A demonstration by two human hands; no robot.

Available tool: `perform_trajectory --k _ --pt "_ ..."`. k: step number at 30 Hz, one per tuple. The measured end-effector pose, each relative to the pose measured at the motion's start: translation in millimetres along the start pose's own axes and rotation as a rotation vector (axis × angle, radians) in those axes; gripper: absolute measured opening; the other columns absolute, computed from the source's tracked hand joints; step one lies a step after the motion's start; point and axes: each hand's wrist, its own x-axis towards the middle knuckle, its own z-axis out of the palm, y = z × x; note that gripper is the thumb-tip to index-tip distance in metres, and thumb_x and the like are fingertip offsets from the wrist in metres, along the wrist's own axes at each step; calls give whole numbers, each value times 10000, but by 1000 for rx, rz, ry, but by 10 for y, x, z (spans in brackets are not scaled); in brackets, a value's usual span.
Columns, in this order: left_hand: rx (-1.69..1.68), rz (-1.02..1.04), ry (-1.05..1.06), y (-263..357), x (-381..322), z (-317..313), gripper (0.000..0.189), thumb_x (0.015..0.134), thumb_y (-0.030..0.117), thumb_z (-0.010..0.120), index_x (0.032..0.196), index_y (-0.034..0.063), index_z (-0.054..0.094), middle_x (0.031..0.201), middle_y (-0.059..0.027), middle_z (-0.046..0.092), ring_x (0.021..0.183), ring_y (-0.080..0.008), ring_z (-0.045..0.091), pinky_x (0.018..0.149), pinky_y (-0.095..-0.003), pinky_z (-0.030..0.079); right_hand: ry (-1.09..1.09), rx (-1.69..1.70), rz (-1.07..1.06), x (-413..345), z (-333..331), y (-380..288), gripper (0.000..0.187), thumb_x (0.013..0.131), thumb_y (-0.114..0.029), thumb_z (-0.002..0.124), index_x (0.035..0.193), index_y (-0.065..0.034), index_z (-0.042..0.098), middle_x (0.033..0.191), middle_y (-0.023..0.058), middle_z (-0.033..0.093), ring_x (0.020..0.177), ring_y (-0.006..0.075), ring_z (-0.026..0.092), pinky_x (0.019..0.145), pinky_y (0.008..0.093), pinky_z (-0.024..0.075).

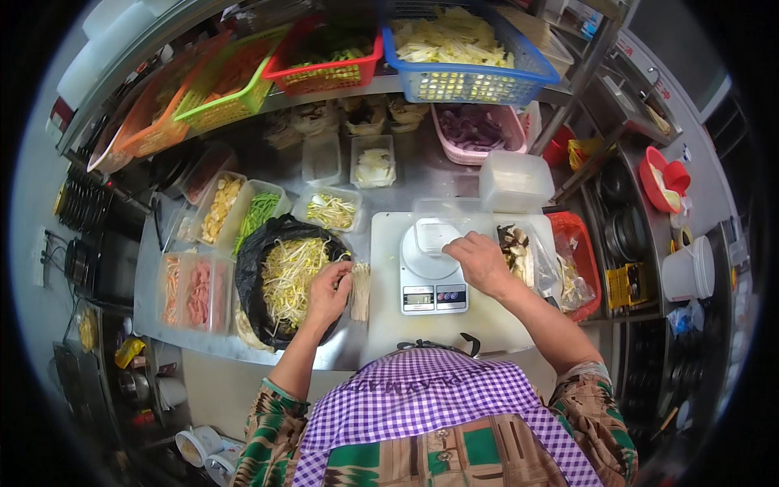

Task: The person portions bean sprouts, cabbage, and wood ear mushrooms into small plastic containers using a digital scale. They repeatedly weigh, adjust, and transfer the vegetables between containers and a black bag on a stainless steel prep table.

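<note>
My right hand (481, 259) grips the near edge of a clear plastic container (450, 213) held over the round platform of a white digital kitchen scale (434, 295). The scale stands on a white cutting board (386, 255). My left hand (330, 289) is at the right rim of a black plastic bag (246, 268) full of bean sprouts (292, 274). Its fingers are bent near the rim; whether they pinch the plastic I cannot tell. Just right of that hand, a bundle of thin pale strands (360, 292) lies on the steel table.
Plastic boxes of green beans (258, 213), yellow slices (220, 210), and pink meat (199, 295) stand left. Stacked clear containers (517, 182) stand at the board's back right, above sliced mushrooms (516, 252). A red basket (587, 268) is farther right. Vegetable baskets, one blue (481, 79), line the shelf above.
</note>
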Motion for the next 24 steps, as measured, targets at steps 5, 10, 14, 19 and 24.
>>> perform_trajectory --k 5,10,14,19,24 --pt "176 19 177 -188 -80 -486 285 794 -4 603 1072 30 658 1010 -146 650 946 -299 633 882 -374 501 -112 -17 39 -92 287 0 355 695 9 593 1021 -120 644 953 18 634 899 248 583 749 387 474" --pt "533 86 146 -374 -304 -952 631 689 98 670 1299 50 516 1270 -225 513 1204 -408 466 1037 -459 391 -24 -17 95 1 -48 -259 426 747 -83 705 1168 -109 642 1086 91 646 1033 254 595 835 404 473" --pt "828 -143 -155 -387 -310 -740 1088 589 324 847 1500 85 302 1560 -248 190 1430 -488 174 1107 -644 242 -21 186 273 -168 -68 -345 404 799 -121 728 1191 -87 637 1142 119 641 1058 295 603 863 407 505" --pt "859 -134 -299 -506 12 -581 938 577 351 880 1404 239 452 1511 -162 289 1409 -445 220 1067 -660 292 -13 254 254 -241 -62 -366 264 818 -72 695 1082 -70 673 1059 119 674 943 315 659 784 375 548" --pt "780 4 -29 -611 -25 -1039 583 618 232 830 1158 113 648 1129 -120 571 1107 -348 523 923 -458 464 -12 346 418 -63 -675 253 157 847 -38 680 1000 -10 701 901 132 686 725 243 664 679 311 530"
